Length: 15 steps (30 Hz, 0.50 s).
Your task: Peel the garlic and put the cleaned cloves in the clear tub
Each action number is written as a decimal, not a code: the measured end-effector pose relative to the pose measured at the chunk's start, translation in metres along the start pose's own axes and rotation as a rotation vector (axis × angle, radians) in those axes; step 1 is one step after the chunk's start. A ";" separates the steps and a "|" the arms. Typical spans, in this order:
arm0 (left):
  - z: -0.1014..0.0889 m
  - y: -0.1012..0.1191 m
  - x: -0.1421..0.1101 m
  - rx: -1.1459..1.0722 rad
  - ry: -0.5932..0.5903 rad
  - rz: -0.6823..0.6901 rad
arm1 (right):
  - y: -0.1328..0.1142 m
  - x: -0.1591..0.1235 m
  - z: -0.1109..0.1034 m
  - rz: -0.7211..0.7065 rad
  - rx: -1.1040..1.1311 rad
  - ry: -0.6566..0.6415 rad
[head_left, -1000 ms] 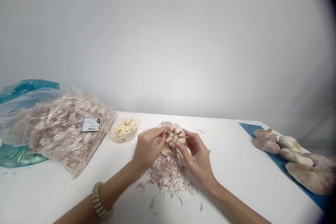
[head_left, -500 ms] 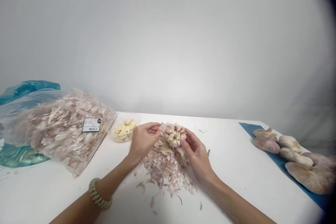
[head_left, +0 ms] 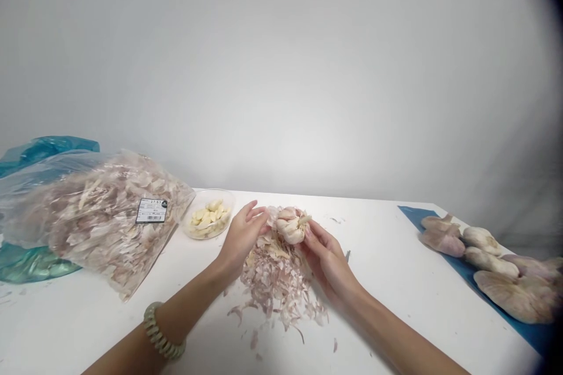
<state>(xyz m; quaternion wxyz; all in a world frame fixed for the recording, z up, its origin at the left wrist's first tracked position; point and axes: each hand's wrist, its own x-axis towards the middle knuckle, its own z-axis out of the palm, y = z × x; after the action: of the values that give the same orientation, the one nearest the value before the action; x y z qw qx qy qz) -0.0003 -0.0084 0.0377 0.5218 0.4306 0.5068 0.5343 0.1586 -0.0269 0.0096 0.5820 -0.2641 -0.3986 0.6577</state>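
Husk-stuffed plastic bag (head_left: 105, 222), then peeled garlic cloves (head_left: 206, 215) in a clear tub (head_left: 209, 191): some done. Left hand (head_left: 240, 241), fingers apart, at the garlic bulb (head_left: 291, 228), cloves left on it, above a husk pile (head_left: 277, 281); right hand (head_left: 329, 261), fingers clamped on bulb.

On a white table (head_left: 396, 316), a person's right hand (head_left: 328, 261) cups a partly peeled garlic bulb (head_left: 290, 227), the left hand (head_left: 241, 238) just at its papery side, above a heap of skins (head_left: 277, 281). A clear tub of peeled cloves (head_left: 206, 218) sits beside a bulging plastic bag of skins (head_left: 101, 217); oyster mushrooms (head_left: 484, 263) lie well off to the right.
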 end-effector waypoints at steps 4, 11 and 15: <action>0.002 0.000 -0.004 0.051 0.022 0.011 | 0.000 0.000 0.001 -0.010 0.020 -0.021; 0.003 0.002 -0.009 -0.004 -0.306 0.042 | -0.003 -0.005 0.005 0.034 0.041 -0.094; 0.004 -0.002 -0.008 0.059 -0.234 0.051 | -0.004 -0.005 0.006 0.017 0.028 -0.122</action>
<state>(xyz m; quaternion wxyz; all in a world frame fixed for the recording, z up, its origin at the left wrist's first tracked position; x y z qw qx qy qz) 0.0044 -0.0160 0.0366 0.5509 0.5180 0.4465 0.4784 0.1565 -0.0331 0.0153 0.5547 -0.2189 -0.4218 0.6830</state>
